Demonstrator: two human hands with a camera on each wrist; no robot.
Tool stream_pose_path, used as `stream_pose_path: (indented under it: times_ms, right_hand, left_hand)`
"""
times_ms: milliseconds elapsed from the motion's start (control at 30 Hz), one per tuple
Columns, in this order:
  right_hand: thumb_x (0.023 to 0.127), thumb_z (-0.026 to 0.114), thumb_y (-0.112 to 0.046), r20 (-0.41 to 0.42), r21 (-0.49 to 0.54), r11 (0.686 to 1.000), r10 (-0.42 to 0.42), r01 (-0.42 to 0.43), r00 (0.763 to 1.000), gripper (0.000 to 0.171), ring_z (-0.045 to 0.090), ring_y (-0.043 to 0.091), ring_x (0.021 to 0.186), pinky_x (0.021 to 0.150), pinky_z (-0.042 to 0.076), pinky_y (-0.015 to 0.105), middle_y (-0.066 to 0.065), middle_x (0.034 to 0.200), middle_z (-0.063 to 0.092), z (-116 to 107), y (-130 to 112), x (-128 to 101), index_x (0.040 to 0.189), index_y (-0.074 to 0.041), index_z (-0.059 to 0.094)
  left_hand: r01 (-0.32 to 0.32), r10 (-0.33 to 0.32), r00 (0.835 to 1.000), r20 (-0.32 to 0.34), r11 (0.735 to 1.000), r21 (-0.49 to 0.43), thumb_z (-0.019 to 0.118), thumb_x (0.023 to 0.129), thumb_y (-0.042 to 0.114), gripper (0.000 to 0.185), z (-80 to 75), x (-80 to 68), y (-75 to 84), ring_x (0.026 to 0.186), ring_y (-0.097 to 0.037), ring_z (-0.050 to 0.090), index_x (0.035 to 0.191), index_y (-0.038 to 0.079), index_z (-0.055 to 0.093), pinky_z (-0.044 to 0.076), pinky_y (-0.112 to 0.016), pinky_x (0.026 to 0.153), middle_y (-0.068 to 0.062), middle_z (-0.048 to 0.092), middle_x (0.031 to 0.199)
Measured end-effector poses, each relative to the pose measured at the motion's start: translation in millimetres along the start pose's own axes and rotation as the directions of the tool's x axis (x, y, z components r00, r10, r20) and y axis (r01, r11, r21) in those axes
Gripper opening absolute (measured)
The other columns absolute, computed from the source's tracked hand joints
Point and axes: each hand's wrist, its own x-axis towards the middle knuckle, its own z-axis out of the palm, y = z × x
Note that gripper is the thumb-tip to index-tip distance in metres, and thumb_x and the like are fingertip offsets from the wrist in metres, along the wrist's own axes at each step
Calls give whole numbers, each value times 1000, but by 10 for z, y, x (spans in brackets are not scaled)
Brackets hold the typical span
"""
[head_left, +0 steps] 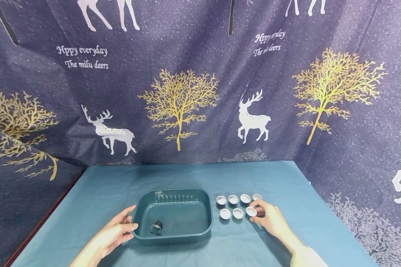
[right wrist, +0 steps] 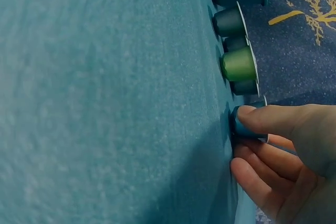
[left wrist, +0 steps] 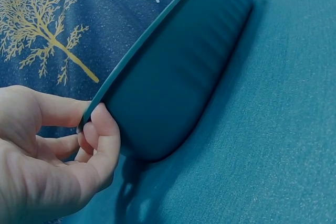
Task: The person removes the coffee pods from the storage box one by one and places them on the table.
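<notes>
Left hand (head_left: 115,231) pinching the near-left rim of the green tray (head_left: 187,196), one dark capsule (head_left: 156,227) lying inside just beside those fingers, right hand (head_left: 270,218) curling fingertips around a foil-topped capsule (head_left: 251,211), six more capsules (head_left: 233,199) sitting just left of it

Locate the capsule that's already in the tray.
In the head view the lone capsule lies on its side in the near-left corner of the green tray, close to the left hand gripping the tray's left rim.
</notes>
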Motion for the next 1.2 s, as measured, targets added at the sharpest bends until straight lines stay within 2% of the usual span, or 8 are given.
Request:
stream_pose_path:
  times_ms: [300,533,700,867,1067,1200]
  right_hand:
    - [66,88,-10,-36,-18,1000,10,-11,999,41,74,14,84,82,53,35,-1,91,77,23,-42,-43,98,-19,65]
    - [64,89,-9,-22,-10,997,80,-81,997,62,73,18,90,85,53,39,4,96,76,23,-61,-57,120,-13,64]
    - [62,91,-11,-4,26,996,80,-80,997,75,72,18,91,84,55,34,7,99,75,22,-24,-53,130,-10,58]
    - [63,91,-14,52,76,995,54,-58,997,82,71,22,94,79,57,30,12,104,72,-29,-12,-82,135,-6,53]
    - [68,89,-15,148,145,988,20,-41,989,89,70,29,97,80,58,37,22,114,68,-171,-68,-91,143,-2,43]
    - [72,87,-18,172,146,989,7,-32,985,86,70,31,99,81,58,39,25,119,66,-238,-110,-75,143,0,43]
  left_hand:
    - [6,-6,1000,2,1000,-9,58,97,12,85,-14,3,-3,80,-10,46,158,3,-1,47,-31,79,3,36,96]
    - [-1,1,1000,-6,1000,-17,58,97,11,85,-9,-2,-12,80,-10,47,158,3,0,49,-28,77,1,35,98]
    - [3,-3,1000,1,1000,-18,58,97,12,85,-15,13,-10,82,-11,46,158,3,0,49,-29,79,0,33,100]
    - [6,-6,1000,5,1000,-15,59,97,12,85,-17,26,-5,83,-12,46,158,2,0,48,-31,80,0,34,100]
    - [1,-2,1000,-2,1000,-8,59,96,12,85,-7,23,-4,82,-10,49,158,2,1,50,-28,79,-1,36,102]
    - [-1,1,1000,-8,1000,-8,59,96,11,85,-6,17,-11,81,-10,48,158,2,1,50,-28,77,0,36,101]
